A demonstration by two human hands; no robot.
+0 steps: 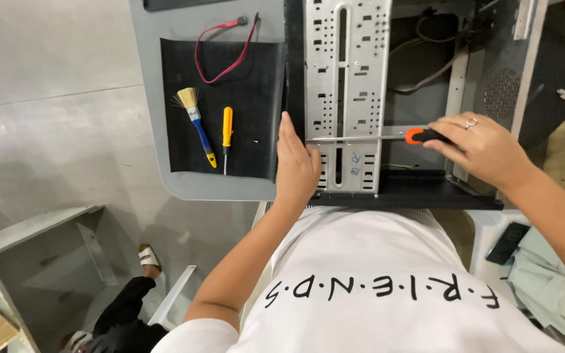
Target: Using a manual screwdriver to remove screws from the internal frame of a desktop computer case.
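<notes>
Two hands work at an open computer case (420,189) lying on the tabletop (158,85). The right hand (482,147) is closed around the orange-and-black handle of a long screwdriver (367,138), whose thin metal shaft runs toward nine o'clock across a perforated metal plate (346,91) inside the case. The left hand (295,167) lies flat with fingers together, holding nothing, pressed against the case's edge right where the shaft's tip ends. At nine o'clock from the left hand, a black mat (243,98) carries a yellow screwdriver (227,134) and, beyond it, a blue-handled brush (195,121). At eleven o'clock, a red cable (220,49) loops over the mat's top edge.
</notes>
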